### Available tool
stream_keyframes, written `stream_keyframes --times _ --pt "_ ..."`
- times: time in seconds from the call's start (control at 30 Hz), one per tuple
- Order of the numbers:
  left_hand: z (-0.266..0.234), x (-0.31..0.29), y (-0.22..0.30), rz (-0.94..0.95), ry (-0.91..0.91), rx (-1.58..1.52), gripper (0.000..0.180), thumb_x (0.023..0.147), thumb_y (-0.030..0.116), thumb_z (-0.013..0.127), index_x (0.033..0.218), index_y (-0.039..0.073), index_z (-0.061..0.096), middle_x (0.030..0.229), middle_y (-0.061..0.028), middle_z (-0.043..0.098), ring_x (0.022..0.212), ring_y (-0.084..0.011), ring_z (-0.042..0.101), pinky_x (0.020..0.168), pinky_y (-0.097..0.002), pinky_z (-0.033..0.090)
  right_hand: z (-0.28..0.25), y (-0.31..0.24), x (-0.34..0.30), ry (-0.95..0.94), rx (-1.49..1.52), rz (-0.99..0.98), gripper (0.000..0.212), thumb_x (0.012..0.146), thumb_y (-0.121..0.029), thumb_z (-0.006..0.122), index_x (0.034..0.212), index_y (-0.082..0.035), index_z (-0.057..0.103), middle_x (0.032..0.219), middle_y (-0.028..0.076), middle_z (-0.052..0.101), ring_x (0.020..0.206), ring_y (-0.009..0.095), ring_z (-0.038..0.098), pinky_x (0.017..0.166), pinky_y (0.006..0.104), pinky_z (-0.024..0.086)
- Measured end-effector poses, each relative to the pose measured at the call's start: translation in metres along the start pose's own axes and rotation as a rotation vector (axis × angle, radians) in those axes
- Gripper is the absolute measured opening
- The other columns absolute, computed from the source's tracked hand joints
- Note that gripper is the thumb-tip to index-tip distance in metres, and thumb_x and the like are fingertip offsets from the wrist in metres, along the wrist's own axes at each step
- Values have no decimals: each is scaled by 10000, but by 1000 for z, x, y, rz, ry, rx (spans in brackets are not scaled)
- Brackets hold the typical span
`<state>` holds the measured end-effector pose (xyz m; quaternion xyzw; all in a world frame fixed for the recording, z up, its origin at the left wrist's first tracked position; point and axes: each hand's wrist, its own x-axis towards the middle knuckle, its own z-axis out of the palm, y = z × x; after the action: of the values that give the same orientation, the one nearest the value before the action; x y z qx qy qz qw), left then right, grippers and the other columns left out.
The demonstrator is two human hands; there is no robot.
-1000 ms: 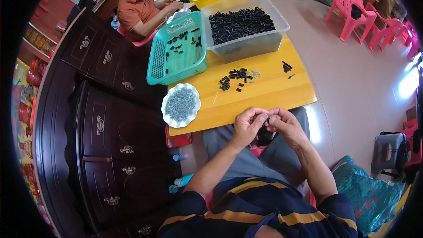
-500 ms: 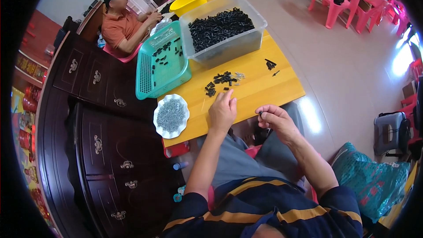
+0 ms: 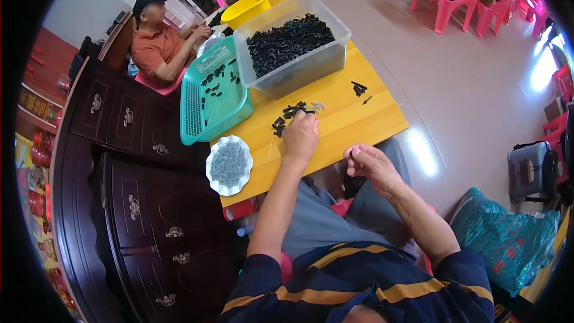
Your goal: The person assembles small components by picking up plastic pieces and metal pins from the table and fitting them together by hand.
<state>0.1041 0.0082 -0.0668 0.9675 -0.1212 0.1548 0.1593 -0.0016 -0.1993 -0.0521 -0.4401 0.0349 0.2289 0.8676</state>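
Observation:
My left hand (image 3: 300, 137) reaches over the yellow wooden table, fingers bent and drawn together at the edge of a small pile of black tube-like pieces (image 3: 280, 125). What its fingertips grip, if anything, is hidden. Small clear pieces (image 3: 318, 106) lie just beyond those fingertips. My right hand (image 3: 372, 162) is off the table's front edge, thumb and fingers pinched on a small black piece, mostly covered. A white scalloped dish (image 3: 209, 170) of small clear-grey pieces stands left of my left hand. Several black pointed pieces (image 3: 359, 88) lie apart at the right.
Behind the pile stand a clear plastic bin (image 3: 299, 78) heaped with black pieces and a green basket (image 3: 190, 116) holding a few. A yellow tub (image 3: 246, 7) is farther back. Someone in an orange shirt (image 3: 158, 52) sits far left. A dark cabinet (image 3: 155, 191) borders the table's left side.
My left hand has moved slightly forward to the pile, and its fingers have bent down and come together. My right hand keeps its pinch almost in place. The view has shifted slightly.

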Motion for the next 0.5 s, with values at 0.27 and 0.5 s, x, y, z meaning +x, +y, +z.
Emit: stream_keyframes --times 0.27,0.5 --pt "-34 -33 32 60 -1 -228 65 924 125 636 944 64 629 910 -128 636 841 -369 646 727 -461 520 -1 -1 0 -28 -51 12 163 1054 -218 546 1083 -81 630 878 -13 643 766 69 627 732 206 513" --pt "-77 -70 61 249 19 -370 73 900 93 670 945 72 616 886 -108 624 778 -329 658 647 -416 523 1 6 0 -65 -236 -70 152 1052 -197 558 1073 -57 614 870 -5 650 800 62 614 732 222 515"
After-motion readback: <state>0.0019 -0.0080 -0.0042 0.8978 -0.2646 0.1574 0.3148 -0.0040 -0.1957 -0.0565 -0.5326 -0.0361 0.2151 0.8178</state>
